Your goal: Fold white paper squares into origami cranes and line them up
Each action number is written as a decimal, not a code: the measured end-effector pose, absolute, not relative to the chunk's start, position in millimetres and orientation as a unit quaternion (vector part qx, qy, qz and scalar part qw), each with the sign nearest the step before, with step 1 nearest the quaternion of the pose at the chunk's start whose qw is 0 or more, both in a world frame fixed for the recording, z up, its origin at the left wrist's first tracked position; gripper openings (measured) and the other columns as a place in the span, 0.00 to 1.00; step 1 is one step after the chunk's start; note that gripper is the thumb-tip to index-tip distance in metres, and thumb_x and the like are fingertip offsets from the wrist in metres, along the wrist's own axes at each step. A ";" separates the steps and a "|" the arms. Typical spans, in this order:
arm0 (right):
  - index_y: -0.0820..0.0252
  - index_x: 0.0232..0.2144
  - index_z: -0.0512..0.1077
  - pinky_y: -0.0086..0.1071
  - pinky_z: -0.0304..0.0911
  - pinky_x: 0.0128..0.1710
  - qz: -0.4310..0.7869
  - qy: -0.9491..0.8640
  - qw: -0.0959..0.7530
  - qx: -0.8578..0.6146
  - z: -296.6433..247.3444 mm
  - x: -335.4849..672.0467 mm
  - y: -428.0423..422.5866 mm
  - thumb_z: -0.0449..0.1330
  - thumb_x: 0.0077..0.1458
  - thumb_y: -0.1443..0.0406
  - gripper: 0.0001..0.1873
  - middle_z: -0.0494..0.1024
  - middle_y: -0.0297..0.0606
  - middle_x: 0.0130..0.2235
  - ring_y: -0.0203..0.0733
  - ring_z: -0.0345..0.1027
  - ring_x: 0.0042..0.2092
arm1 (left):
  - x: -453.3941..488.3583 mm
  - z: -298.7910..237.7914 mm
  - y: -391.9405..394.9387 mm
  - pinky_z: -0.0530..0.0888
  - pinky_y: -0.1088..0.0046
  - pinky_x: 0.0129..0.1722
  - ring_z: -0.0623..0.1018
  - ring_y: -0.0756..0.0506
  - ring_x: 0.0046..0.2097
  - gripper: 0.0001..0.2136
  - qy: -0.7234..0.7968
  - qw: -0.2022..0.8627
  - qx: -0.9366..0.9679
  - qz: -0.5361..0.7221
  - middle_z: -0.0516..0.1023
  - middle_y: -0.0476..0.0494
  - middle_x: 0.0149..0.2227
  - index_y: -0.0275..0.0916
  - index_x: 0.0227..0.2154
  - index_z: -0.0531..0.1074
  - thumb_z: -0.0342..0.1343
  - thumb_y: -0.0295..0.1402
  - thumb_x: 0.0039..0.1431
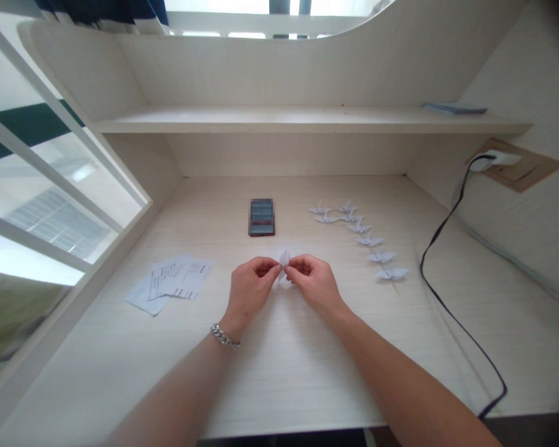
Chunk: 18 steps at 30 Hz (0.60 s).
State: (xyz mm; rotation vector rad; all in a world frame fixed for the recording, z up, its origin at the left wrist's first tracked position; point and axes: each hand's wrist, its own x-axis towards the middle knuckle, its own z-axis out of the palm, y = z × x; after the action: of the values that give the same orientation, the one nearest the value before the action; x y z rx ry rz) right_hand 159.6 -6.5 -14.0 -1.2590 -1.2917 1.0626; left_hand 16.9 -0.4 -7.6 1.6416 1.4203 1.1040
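At the centre of the frame, the left hand [251, 282] and right hand [313, 280] pinched a small folded paper [284, 257] between fingertips, just above the desk [307, 372]; finished paper cranes [370, 239] lay to the right — an uneven pull could likely tear it.

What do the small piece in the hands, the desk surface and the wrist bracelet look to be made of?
Folded piece: thin white paper, matte, with sharp creases, pinched by left hand and right hand. Desk: pale wood-look board, probably laminate, with fine straight grain lines and low sheen. Bracelet: silvery chain links, apparently metal, glinting.
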 end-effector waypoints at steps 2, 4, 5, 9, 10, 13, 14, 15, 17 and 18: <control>0.63 0.29 0.71 0.31 0.65 0.30 0.434 -0.539 0.499 -0.522 -14.7 160.0 -6.2 0.59 0.47 0.64 0.07 0.75 0.38 0.26 0.39 0.70 0.29 | 16.3 -7.9 0.0 0.72 0.73 0.35 0.77 0.48 0.32 0.10 0.545 0.352 0.632 0.425 0.79 0.46 0.31 0.39 0.30 0.75 0.55 0.40 0.50; 0.63 0.29 0.71 0.31 0.65 0.30 0.432 -0.540 0.497 -0.524 -15.8 160.3 -5.9 0.59 0.46 0.64 0.07 0.75 0.38 0.26 0.39 0.70 0.29 | 15.7 -8.2 0.3 0.73 0.73 0.35 0.77 0.47 0.33 0.11 0.544 0.354 0.633 0.422 0.79 0.45 0.31 0.39 0.30 0.75 0.55 0.40 0.50; 0.63 0.29 0.71 0.31 0.65 0.30 0.431 -0.540 0.497 -0.525 -16.4 160.5 -5.7 0.59 0.46 0.63 0.07 0.75 0.38 0.26 0.40 0.70 0.29 | 15.4 -8.3 0.5 0.73 0.72 0.35 0.77 0.47 0.33 0.11 0.544 0.355 0.634 0.420 0.79 0.45 0.31 0.39 0.30 0.75 0.55 0.40 0.50; 0.63 0.29 0.71 0.32 0.66 0.31 0.428 -0.538 0.495 -0.531 -17.7 161.2 -5.5 0.59 0.46 0.63 0.08 0.76 0.38 0.27 0.40 0.71 0.29 | 14.8 -8.2 0.6 0.73 0.72 0.35 0.77 0.46 0.33 0.11 0.541 0.357 0.637 0.417 0.79 0.44 0.31 0.38 0.31 0.76 0.54 0.40 0.50; 0.63 0.29 0.71 0.32 0.66 0.31 0.427 -0.538 0.495 -0.532 -17.6 161.4 -5.6 0.59 0.46 0.63 0.09 0.76 0.38 0.27 0.40 0.71 0.29 | 14.8 -8.1 0.6 0.73 0.72 0.35 0.77 0.46 0.33 0.11 0.540 0.355 0.638 0.418 0.79 0.44 0.31 0.38 0.31 0.76 0.54 0.40 0.50; 0.63 0.29 0.72 0.32 0.66 0.31 0.424 -0.542 0.490 -0.535 -16.5 161.5 -6.2 0.59 0.46 0.62 0.09 0.76 0.38 0.26 0.40 0.71 0.29 | 15.4 -8.3 0.7 0.73 0.72 0.34 0.77 0.47 0.32 0.11 0.540 0.348 0.642 0.419 0.79 0.44 0.31 0.38 0.30 0.75 0.55 0.39 0.50; 0.63 0.29 0.72 0.32 0.66 0.31 0.423 -0.544 0.489 -0.535 -16.1 161.4 -6.5 0.59 0.46 0.62 0.09 0.76 0.39 0.27 0.40 0.71 0.29 | 15.5 -8.4 0.8 0.73 0.72 0.34 0.77 0.47 0.32 0.11 0.540 0.346 0.643 0.418 0.79 0.44 0.31 0.38 0.30 0.75 0.55 0.39 0.50; 0.63 0.30 0.72 0.32 0.65 0.31 0.421 -0.546 0.488 -0.535 -15.7 161.3 -6.7 0.59 0.46 0.62 0.09 0.76 0.39 0.27 0.40 0.71 0.29 | 15.6 -8.7 0.8 0.73 0.72 0.34 0.77 0.47 0.32 0.11 0.540 0.345 0.645 0.416 0.79 0.43 0.31 0.38 0.30 0.75 0.55 0.39 0.50; 0.63 0.30 0.72 0.32 0.65 0.31 0.418 -0.549 0.487 -0.535 -15.2 160.8 -6.9 0.59 0.47 0.62 0.09 0.76 0.39 0.27 0.40 0.71 0.29 | 15.6 -9.1 0.9 0.73 0.72 0.34 0.77 0.47 0.32 0.11 0.541 0.344 0.648 0.412 0.79 0.43 0.31 0.38 0.30 0.75 0.55 0.39 0.50; 0.63 0.30 0.72 0.32 0.65 0.31 0.417 -0.550 0.487 -0.535 -15.1 160.7 -7.0 0.59 0.47 0.62 0.09 0.76 0.39 0.27 0.40 0.70 0.29 | 15.5 -9.3 0.9 0.73 0.72 0.35 0.77 0.47 0.32 0.11 0.541 0.344 0.649 0.411 0.79 0.43 0.31 0.38 0.31 0.75 0.55 0.39 0.50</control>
State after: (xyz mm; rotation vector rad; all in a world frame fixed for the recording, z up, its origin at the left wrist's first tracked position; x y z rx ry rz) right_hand 160.7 -7.0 -15.1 -1.3003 -1.3380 1.0149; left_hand 15.5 0.9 -9.3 1.6848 1.4047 1.0664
